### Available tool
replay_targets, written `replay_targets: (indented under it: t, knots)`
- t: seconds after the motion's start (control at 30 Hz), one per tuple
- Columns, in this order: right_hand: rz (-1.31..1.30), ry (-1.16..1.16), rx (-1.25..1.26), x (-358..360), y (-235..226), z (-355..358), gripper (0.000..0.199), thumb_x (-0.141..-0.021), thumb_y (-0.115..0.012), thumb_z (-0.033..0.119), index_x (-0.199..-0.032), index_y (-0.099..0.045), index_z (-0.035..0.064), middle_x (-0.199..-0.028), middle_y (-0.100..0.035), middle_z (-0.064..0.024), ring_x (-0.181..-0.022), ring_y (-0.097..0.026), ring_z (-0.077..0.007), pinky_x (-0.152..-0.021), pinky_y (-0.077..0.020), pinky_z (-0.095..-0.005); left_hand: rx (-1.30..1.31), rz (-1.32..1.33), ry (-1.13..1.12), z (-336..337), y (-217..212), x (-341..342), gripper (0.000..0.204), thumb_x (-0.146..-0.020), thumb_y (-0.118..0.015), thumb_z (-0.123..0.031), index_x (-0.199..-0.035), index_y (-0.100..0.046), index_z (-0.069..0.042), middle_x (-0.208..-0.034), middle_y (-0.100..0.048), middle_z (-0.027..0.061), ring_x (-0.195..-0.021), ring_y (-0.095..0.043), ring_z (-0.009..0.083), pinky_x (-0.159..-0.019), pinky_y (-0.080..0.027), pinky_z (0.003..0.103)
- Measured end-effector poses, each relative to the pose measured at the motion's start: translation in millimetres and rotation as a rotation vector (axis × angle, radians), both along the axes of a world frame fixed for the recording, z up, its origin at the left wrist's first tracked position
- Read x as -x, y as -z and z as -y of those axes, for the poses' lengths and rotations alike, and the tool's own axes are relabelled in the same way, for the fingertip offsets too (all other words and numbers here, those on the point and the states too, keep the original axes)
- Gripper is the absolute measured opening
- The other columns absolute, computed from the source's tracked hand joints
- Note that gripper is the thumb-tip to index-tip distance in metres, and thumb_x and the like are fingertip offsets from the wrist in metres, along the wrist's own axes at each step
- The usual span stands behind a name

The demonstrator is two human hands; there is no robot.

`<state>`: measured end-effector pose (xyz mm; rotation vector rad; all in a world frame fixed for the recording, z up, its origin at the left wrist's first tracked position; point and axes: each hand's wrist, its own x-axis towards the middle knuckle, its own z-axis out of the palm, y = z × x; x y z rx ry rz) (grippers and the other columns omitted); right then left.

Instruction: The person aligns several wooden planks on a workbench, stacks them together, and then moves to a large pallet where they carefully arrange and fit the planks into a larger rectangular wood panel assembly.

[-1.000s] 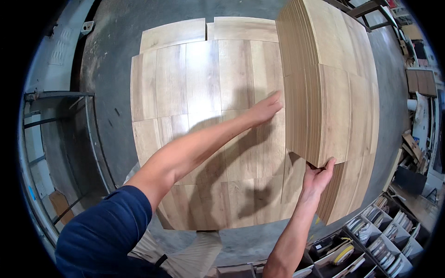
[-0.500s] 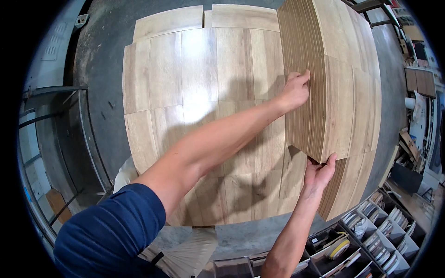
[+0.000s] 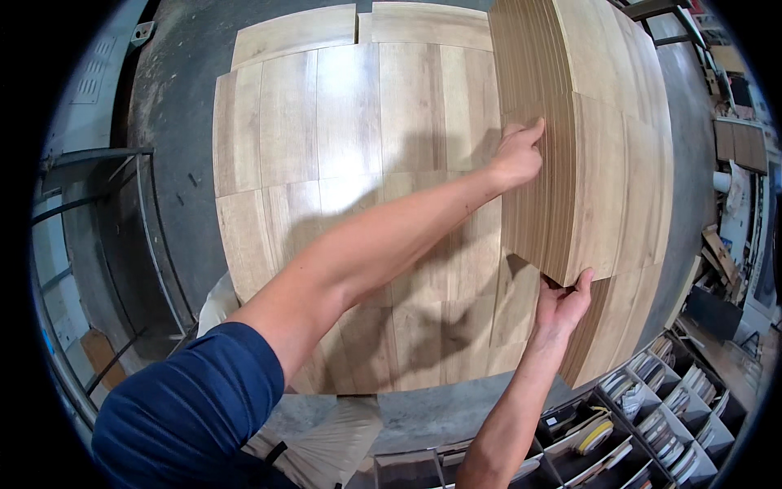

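Note:
A tall stack of light wood-grain panels (image 3: 599,183) stands on the right, with its many layered brown edges facing left. Against those edges rests my left hand (image 3: 520,156), its fingers curled in and one fingertip touching the panel edges. My right hand (image 3: 564,306) grips the near lower corner of the stack, thumb up over the face and fingers tucked beneath, partly hidden. Both hands are closed. Left of the stack spreads a lower layer of similar panels (image 3: 350,114), laid side by side, with shadows of my arms across them.
Divided bins (image 3: 652,399) holding rolls of edge banding, one yellow (image 3: 595,436), stand at the lower right. A dark metal frame (image 3: 147,236) is at the left. Grey floor (image 3: 183,106) surrounds the panels. Boards and clutter line the far right.
The view has shifted slightly, with the panels a little higher. Both hands keep nearly the same places on the stack.

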<state>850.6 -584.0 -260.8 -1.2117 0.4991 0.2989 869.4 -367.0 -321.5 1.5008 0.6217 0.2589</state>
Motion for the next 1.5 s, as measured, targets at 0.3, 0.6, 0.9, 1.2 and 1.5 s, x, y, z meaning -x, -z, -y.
replay_targets:
  t: [0.3, 0.6, 0.9, 1.2, 1.5]
  knots:
    - [0.007, -0.024, -0.014, 2.6, -4.0, -1.1, 0.048, -0.098, -0.043, 0.032, -0.135, -0.036, 0.0024, -0.135, -0.043, -0.0135, -0.121, -0.044, -0.0282, -0.103, -0.0349, -0.0479, 0.221, 0.02, -0.073, 8.0, 21.5, 1.3, 0.053, -0.084, -0.041, -0.007, -0.135, -0.038, 0.004, -0.135, -0.044, 0.0212, -0.125, -0.043, 0.0321, -0.105, -0.033, 0.035]
    - [-0.035, -0.019, -0.067, -1.6, 5.2, -1.6, 0.053, -0.096, -0.047, 0.034, -0.137, -0.034, 0.003, -0.136, -0.042, -0.0127, -0.122, -0.043, -0.0284, -0.103, -0.0346, -0.0482, 0.185, -0.092, 0.042, -24.0, 39.6, 49.1, 0.048, -0.088, -0.043, -0.012, -0.134, -0.043, -0.002, -0.129, -0.052, 0.0172, -0.119, -0.049, 0.0245, -0.102, -0.036, 0.032]
    - [-0.106, 0.064, 0.103, 38.2, 26.2, 44.0, 0.07, -0.09, -0.052, 0.05, -0.132, -0.032, -0.0023, -0.138, -0.035, -0.0133, -0.13, -0.031, -0.0316, -0.11, -0.0211, -0.0458, 0.372, -0.238, 0.041, -112.8, 35.5, 334.0, 0.031, -0.093, -0.053, -0.014, -0.118, -0.056, 0.005, -0.102, -0.063, 0.0069, -0.093, -0.059, 0.0131, -0.083, -0.047, 0.026]
    - [-0.547, 0.154, 0.205, 346.8, 3.2, 76.4, 0.044, -0.096, -0.041, 0.044, -0.075, -0.055, 0.0092, -0.063, -0.051, -0.0028, -0.062, -0.049, -0.0168, -0.062, -0.0444, -0.0298, 0.284, -0.329, -0.028, -251.7, 23.8, 428.1, 0.034, -0.093, -0.052, -0.016, -0.12, -0.054, 0.004, -0.101, -0.065, 0.0074, -0.089, -0.06, 0.0141, -0.081, -0.048, 0.026]
    - [-0.312, -1.354, 0.586, 474.4, -66.7, -173.9, 0.043, -0.094, -0.053, 0.028, -0.124, -0.05, -0.0027, -0.11, -0.061, -0.0125, -0.099, -0.059, -0.0173, -0.087, -0.0462, -0.0278, 0.58, -0.677, -0.311, -277.3, 8.5, 618.1, 0.022, -0.09, -0.055, -0.021, -0.1, -0.062, -0.003, -0.089, -0.065, 0.0067, -0.076, -0.062, 0.0135, -0.065, -0.051, 0.027]
